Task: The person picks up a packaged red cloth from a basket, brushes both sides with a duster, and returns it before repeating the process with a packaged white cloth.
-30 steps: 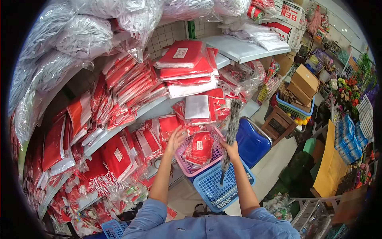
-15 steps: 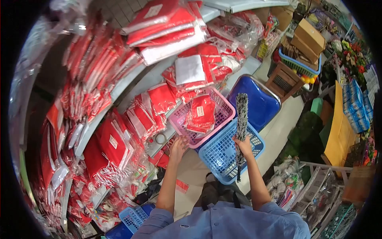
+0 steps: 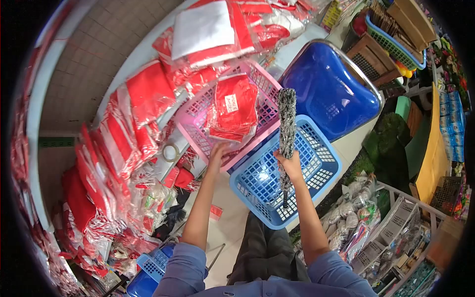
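Note:
A pink basket (image 3: 190,122) holds red items in clear plastic (image 3: 236,104), one with a white label. My left hand (image 3: 221,151) is at the basket's near edge, just below the plastic packets; its fingers are partly hidden there. In my right hand (image 3: 289,165) is a grey fluffy duster (image 3: 287,119), gripped at its lower part and held upright over a light blue basket (image 3: 316,185). The blue basket shows only its lattice floor and walls beneath the duster.
Shelves with red packets (image 3: 148,94) line the left side. A blue stool (image 3: 331,89) stands behind the baskets. A tape roll (image 3: 170,152) lies on the lower shelf. At right are a cardboard sheet (image 3: 426,148) and a rack of bagged goods (image 3: 391,218).
The view has come closer to the baskets. My left hand has moved in from beside the pink basket to its near edge. The duster stays in my right hand.

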{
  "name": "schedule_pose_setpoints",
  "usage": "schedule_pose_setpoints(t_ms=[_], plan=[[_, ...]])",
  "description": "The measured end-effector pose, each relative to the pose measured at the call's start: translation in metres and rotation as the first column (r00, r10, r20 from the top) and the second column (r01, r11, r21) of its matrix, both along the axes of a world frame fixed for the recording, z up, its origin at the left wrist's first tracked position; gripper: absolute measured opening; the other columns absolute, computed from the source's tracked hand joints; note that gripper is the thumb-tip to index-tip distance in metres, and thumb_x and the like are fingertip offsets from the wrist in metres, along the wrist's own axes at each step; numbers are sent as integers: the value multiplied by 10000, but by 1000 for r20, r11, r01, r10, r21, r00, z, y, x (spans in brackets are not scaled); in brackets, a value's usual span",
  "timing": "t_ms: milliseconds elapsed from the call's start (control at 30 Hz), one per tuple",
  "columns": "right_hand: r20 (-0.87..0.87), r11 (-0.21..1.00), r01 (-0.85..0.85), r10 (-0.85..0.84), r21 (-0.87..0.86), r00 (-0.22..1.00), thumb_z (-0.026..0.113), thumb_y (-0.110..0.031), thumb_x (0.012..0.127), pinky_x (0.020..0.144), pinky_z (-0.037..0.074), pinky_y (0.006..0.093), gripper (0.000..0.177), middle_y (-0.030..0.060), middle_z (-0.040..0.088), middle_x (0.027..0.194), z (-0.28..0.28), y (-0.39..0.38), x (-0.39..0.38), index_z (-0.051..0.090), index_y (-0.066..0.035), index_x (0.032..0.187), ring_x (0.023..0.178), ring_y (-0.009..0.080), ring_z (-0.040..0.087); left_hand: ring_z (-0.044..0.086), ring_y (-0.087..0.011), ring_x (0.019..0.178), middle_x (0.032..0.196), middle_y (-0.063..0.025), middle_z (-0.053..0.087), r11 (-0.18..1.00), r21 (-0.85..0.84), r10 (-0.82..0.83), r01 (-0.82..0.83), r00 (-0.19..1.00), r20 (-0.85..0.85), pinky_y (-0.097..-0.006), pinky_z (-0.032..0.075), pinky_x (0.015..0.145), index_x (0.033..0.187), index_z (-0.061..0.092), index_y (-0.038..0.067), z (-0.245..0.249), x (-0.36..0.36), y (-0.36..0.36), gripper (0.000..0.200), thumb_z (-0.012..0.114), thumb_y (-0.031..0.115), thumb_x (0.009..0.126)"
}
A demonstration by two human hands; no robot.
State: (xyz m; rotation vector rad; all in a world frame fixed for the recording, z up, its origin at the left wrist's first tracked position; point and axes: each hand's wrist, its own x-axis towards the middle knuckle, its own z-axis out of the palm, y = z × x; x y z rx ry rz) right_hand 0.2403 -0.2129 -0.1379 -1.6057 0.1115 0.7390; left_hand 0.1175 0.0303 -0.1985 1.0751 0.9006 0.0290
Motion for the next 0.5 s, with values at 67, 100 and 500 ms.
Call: schedule_pose_setpoints(t_ms=[67, 100, 500], plan=[[26, 1000, -5, 5, -6, 1000, 686, -114, 745, 396, 389, 259, 129, 25, 528, 554, -9, 1, 2, 610, -10, 760, 444, 107, 500, 545, -181, 959, 1146, -20, 531, 984, 171, -36, 40, 999, -29, -310, 422, 774, 1156, 512, 124, -28, 20, 7, 351, 543, 323, 868], [9, 1000, -4, 4, 2, 1000, 686, -113, 746, 399, 392, 258, 128, 24, 529, 556, -14, -1, 2, 609, -11, 760, 445, 105, 500, 538, -191, 960, 1154, -37, 520, 952, 298, -56, 62, 998, -29, -320, 426, 772, 1160, 505, 108, -39, 30, 11, 373, 556, 325, 860], [-129, 999, 41, -37, 29, 991, 661, -79, 761, 415, 406, 259, 105, 31, 542, 592, -30, -37, -15, 607, 1, 802, 473, 107, 507, 577, -366, 920, 1040, -227, 518, 397, 811, 283, 429, 783, -553, -436, 496, 746, 1073, 447, -30, -75, 106, 18, 594, 768, 260, 665]])
